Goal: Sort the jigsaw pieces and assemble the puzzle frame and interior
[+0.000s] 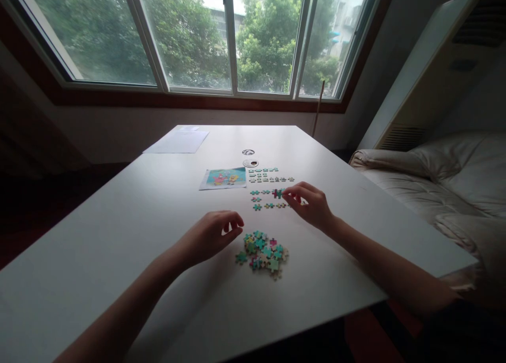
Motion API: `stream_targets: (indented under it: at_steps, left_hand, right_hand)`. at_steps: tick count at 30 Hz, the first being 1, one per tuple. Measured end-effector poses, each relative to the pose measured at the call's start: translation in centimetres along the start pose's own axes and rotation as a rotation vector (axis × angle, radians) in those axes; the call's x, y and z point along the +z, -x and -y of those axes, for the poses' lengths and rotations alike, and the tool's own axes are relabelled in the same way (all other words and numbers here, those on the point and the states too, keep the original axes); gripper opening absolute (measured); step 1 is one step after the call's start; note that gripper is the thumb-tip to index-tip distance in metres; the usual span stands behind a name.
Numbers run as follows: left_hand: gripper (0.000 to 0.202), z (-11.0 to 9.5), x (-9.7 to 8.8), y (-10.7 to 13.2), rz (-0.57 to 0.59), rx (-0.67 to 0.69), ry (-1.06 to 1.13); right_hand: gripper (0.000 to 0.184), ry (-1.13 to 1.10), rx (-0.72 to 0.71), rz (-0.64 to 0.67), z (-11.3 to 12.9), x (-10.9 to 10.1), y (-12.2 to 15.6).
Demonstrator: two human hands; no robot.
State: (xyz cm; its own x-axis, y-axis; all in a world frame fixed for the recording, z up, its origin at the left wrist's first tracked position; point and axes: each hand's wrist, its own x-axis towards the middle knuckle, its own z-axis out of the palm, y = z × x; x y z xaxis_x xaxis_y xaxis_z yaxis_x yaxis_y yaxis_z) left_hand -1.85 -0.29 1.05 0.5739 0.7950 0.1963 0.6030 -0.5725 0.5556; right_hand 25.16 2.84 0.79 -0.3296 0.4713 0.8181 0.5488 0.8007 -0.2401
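Note:
My right hand [310, 202] reaches over the rows of jigsaw pieces, thumb and forefinger closed on a teal and magenta jigsaw piece [278, 193]. My left hand [215, 230] hovers just left of a loose heap of jigsaw pieces [266, 253], its fingers loosely curled, with nothing visible in them. The heap mixes teal, yellow, pink and beige pieces, some overlapping. Beyond it, other jigsaw pieces [271, 180] lie in several short rows; part of the nearest rows is hidden behind my right hand. A picture sheet [226, 178] with colourful cartoon figures lies left of the rows.
All of this rests on a white table [118, 242]. Two small round items [250, 163] lie beyond the rows, and white paper [177, 140] is at the far left corner. A padded, cloth-covered seat or bed [427, 178] stands along the right side; a window faces me.

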Motion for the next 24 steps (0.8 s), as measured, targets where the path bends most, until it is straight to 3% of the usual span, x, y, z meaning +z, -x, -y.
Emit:
stream_targets:
  at_steps: [8, 13, 17, 24]
  left_hand:
    - [0.015, -0.4, -0.4, 0.3, 0.146, 0.020, -0.093]
    - [0.018, -0.9, -1.2, 0.7, 0.318, -0.076, -0.031]
    - [0.021, -1.1, -1.3, 1.0, 0.380, -0.093, -0.021]
    - [0.022, -2.0, -1.4, 1.1, 0.416, -0.115, -0.045]
  right_hand:
    - [0.009, 0.007, 0.016, 0.042, -0.2, 0.1, 0.0]
    - [0.012, 0.032, 0.183, 0.279, -2.3, 1.3, -0.9]
    - [0.011, 0.002, 0.310, 0.442, -4.6, 2.8, -1.9]
    - [0.012, -0.027, 0.337, 0.601, -5.5, 4.1, -2.2]
